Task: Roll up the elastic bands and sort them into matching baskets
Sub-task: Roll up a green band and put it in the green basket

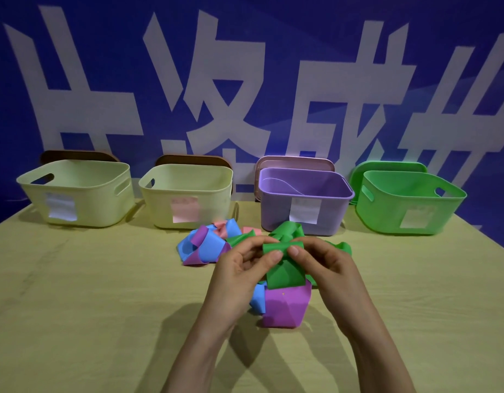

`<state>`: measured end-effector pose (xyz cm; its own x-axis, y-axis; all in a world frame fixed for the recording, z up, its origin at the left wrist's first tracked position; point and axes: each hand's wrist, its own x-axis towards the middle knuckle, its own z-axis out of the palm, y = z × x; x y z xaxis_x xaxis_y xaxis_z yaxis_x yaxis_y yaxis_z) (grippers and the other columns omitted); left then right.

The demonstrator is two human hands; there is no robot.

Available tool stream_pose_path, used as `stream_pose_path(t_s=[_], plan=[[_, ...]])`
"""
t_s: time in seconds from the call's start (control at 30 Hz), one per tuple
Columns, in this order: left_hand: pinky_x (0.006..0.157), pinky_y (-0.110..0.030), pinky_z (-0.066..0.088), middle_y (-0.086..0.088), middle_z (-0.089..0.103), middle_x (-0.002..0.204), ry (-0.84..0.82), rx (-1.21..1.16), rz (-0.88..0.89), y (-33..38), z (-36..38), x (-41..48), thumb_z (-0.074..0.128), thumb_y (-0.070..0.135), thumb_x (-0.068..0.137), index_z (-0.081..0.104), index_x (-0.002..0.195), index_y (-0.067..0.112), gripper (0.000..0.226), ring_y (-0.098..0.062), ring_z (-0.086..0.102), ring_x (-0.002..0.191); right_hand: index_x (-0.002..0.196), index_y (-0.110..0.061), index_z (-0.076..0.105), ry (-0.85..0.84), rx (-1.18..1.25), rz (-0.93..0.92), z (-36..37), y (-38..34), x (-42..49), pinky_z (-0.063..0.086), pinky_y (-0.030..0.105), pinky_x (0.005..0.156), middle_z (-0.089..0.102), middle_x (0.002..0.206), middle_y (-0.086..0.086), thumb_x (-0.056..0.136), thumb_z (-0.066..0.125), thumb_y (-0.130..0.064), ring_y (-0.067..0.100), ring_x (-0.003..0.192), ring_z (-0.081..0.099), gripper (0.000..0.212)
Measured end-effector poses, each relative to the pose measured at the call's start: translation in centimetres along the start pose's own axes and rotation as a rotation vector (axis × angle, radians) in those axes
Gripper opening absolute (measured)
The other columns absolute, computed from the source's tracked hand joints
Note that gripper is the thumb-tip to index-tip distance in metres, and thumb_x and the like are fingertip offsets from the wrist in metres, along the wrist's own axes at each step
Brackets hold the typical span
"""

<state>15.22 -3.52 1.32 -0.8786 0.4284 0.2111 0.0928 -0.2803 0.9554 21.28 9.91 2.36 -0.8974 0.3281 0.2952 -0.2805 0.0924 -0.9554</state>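
Nearest you, your left hand (239,268) and right hand (324,265) were both pinched shut on the green band (284,268), thumbs and forefingers holding its top end just above the tabletop (103,307). The band's loose tail hung down over a purple band (287,307) and a blue band (257,300) lying under your hands. Rolling looked barely begun: only a first small fold showed between your fingertips. Beyond lay the heap of unsorted bands (208,245), blue, purple, pink and green. Farthest stood two cream baskets (75,191), the purple basket (304,199) and the green basket (409,202). Next, you would likely need to wind the tail in tightly, then carry the roll right to the green basket.
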Motion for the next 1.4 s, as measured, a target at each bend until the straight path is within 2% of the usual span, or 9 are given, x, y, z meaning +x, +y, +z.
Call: stream_pose_path(t_s=[0.23,0.43,0.57,0.67,0.8,0.9,1.07,1.27,1.4], plan=[[0.075,-0.03,0.058,-0.01,0.074,0.093,-0.033,-0.078,-0.091,0.4,0.3,-0.7,0.067,0.024,0.071,0.064,0.109,0.009,0.041,-0.021,0.072,0.086,0.092,-0.017,0.073,-0.011,-0.001,-0.012,-0.1,-0.2,-0.1,0.046,0.037,0.078,0.059,0.095,0.034,0.076,0.075,-0.02,0.02,0.083,0.056,0.016],[0.073,-0.03,0.059,-0.007,0.075,0.092,-0.03,-0.086,-0.094,1.2,0.3,-1.0,0.062,0.032,0.075,0.069,0.1,0.008,0.035,-0.02,0.072,0.087,0.096,-0.01,0.071,-0.061,0.024,-0.04,-0.5,-0.8,-0.8,0.054,0.022,0.073,0.075,0.09,0.005,0.077,0.066,0.011,0.013,0.082,0.068,0.029],[0.071,-0.026,0.057,-0.01,0.075,0.091,-0.023,-0.099,-0.077,1.1,0.4,-1.6,0.066,0.022,0.073,0.066,0.101,0.004,0.034,-0.02,0.072,0.084,0.095,-0.008,0.071,-0.065,-0.012,-0.048,-0.6,-1.1,-1.5,0.051,0.016,0.069,0.075,0.088,-0.002,0.074,0.065,0.017,0.005,0.079,0.066,0.033],[0.069,-0.023,0.055,-0.011,0.074,0.092,-0.009,-0.105,-0.047,1.1,0.5,-2.1,0.067,0.012,0.076,0.065,0.101,0.003,0.027,-0.019,0.072,0.083,0.104,-0.009,0.068,-0.1,-0.025,-0.05,-0.7,-1.6,-2.1,0.05,0.015,0.072,0.074,0.096,-0.005,0.078,0.067,0.011,0.004,0.086,0.066,0.034],[0.075,-0.024,0.056,-0.009,0.074,0.093,-0.012,-0.03,0.021,1.4,0.7,-2.7,0.068,0.001,0.077,0.067,0.099,0.007,0.023,-0.02,0.07,0.086,0.1,-0.013,0.068,-0.033,-0.05,-0.03,-0.6,-2.3,-2.5,0.05,0.016,0.069,0.072,0.088,-0.006,0.077,0.067,-0.025,0.004,0.078,0.065,0.026],[0.07,-0.021,0.055,-0.005,0.075,0.087,-0.012,-0.041,0.044,1.6,1.0,-3.1,0.067,-0.007,0.077,0.067,0.096,0.007,0.024,-0.016,0.071,0.081,0.088,-0.008,0.067,-0.031,-0.039,-0.017,-0.4,-2.3,-2.8,0.05,0.018,0.062,0.068,0.071,-0.006,0.084,0.064,-0.018,0.008,0.065,0.06,0.011],[0.071,-0.02,0.055,-0.004,0.075,0.087,-0.025,-0.04,0.063,1.9,1.2,-3.7,0.068,-0.007,0.076,0.067,0.095,0.009,0.025,-0.015,0.071,0.081,0.084,-0.008,0.068,-0.001,-0.021,-0.076,-0.4,-2.3,-3.2,0.047,0.017,0.059,0.068,0.069,-0.005,0.084,0.066,-0.009,0.006,0.062,0.057,0.002],[0.078,-0.023,0.055,-0.007,0.074,0.095,-0.057,-0.028,0.039,1.7,1.0,-3.3,0.071,0.015,0.071,0.067,0.099,0.009,0.029,-0.018,0.071,0.089,0.083,-0.018,0.072,0.03,0.013,-0.082,-0.6,-1.6,-3.2,0.045,0.027,0.065,0.065,0.07,0.002,0.079,0.071,-0.01,0.012,0.066,0.053,0.009],[0.083,-0.021,0.053,0.002,0.074,0.099,-0.055,0.097,0.007,0.6,0.5,-1.3,0.063,0.012,0.086,0.069,0.101,0.017,0.018,-0.012,0.069,0.096,0.093,-0.022,0.072,0.012,0.025,-0.031,-0.9,-0.5,-1.8,0.049,0.03,0.074,0.062,0.08,0.004,0.077,0.074,-0.007,0.017,0.078,0.058,0.021]])
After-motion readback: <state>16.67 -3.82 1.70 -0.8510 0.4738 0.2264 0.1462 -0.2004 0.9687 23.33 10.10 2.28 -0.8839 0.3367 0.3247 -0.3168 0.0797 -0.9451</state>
